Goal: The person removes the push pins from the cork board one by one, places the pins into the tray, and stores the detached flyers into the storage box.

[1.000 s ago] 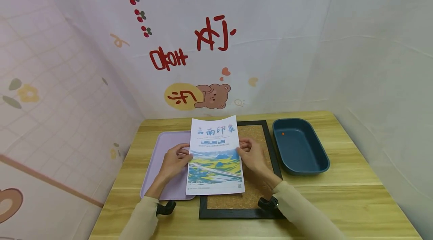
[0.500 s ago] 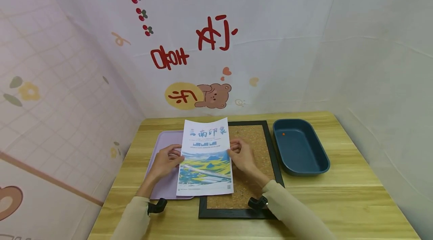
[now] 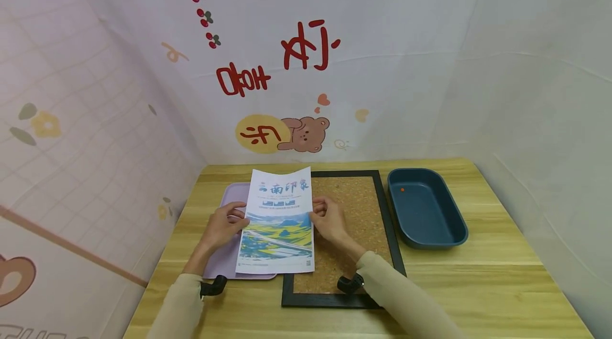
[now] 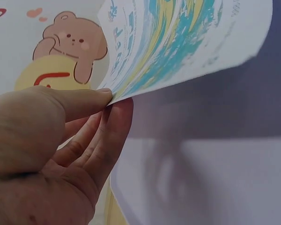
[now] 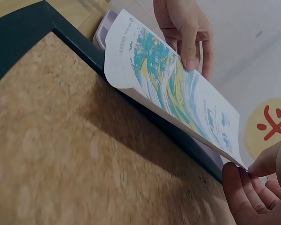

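Observation:
A printed poster sheet (image 3: 277, 227) with blue lettering and a yellow-green landscape is held up between both hands, slightly bowed. My left hand (image 3: 222, 228) pinches its left edge between thumb and fingers, as the left wrist view shows at the sheet's edge (image 4: 178, 51). On the opposite edge, my right hand (image 3: 331, 222) pinches the paper in the same way. Below the sheet lie a lilac tray (image 3: 221, 262), partly covered, and a black-framed cork board (image 3: 349, 254). In the right wrist view the sheet (image 5: 173, 89) hangs above the board's frame, casting a shadow on the cork.
A dark blue basin (image 3: 427, 211) with a small orange dot inside stands right of the cork board. The wooden table (image 3: 497, 286) meets a printed cloth backdrop (image 3: 397, 89) behind and at the sides. Each wrist wears a black device.
Both hands have carried the poster sheet leftward, from partly over the cork board to mostly over the lilac tray. More cork shows now. Tray, board and basin have stayed put.

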### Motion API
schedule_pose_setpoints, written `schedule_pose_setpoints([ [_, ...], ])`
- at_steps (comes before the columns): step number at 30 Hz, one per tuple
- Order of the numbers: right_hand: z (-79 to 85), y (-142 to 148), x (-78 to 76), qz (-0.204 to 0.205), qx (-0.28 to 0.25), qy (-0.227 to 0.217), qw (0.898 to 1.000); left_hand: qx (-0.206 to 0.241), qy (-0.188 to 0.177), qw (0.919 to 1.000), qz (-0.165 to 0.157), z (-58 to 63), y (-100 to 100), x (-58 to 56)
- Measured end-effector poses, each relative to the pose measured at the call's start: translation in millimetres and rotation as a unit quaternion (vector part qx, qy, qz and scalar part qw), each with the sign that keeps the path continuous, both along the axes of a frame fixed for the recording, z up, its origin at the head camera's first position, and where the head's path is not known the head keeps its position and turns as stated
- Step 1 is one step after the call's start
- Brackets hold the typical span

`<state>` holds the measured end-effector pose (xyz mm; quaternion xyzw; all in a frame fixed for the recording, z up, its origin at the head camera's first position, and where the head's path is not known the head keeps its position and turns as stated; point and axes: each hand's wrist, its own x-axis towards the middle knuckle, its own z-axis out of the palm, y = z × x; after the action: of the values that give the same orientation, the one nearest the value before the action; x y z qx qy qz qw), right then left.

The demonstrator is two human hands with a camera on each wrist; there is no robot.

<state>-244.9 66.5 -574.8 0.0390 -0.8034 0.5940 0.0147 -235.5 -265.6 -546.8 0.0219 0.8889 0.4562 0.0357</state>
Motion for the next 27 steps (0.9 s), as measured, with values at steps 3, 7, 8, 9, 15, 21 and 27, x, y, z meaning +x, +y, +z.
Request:
schedule_pose_setpoints([
  [3, -0.6, -7.5, -1.3, 0.011, -0.005, 0.001, 1.0, -0.001, 0.001, 1.0, 0.0, 0.8, -6.4, -0.5],
  [7, -2.2, -16.9, -3.1, 0.023, -0.013, -0.002, 1.0, -0.003, -0.001, 1.0, 0.005, 1.5, -14.2, -1.0],
  [8, -2.5, -19.0, -3.4, 0.025, -0.012, -0.003, 1.0, -0.004, -0.002, 1.0, 0.006, 1.5, -16.2, -1.1],
  [9, -2.6, -20.9, -3.8, 0.028, -0.013, -0.003, 1.0, -0.006, -0.003, 0.9999, 0.008, 1.2, -18.3, -1.5],
  [15, -3.0, -30.5, -5.8, 0.033, 0.001, 0.002, 0.999, -0.014, -0.001, 0.9999, 0.01, -0.7, -29.4, -4.0],
  [21, -6.9, -39.0, -8.7, 0.027, 0.018, 0.003, 0.999, -0.019, 0.003, 0.9998, 0.007, -2.4, -39.0, -4.3],
  [27, -10.9, -49.1, -11.2, 0.036, 0.008, -0.011, 0.999, -0.031, 0.003, 0.9995, 0.006, -4.4, -47.2, -4.0],
])
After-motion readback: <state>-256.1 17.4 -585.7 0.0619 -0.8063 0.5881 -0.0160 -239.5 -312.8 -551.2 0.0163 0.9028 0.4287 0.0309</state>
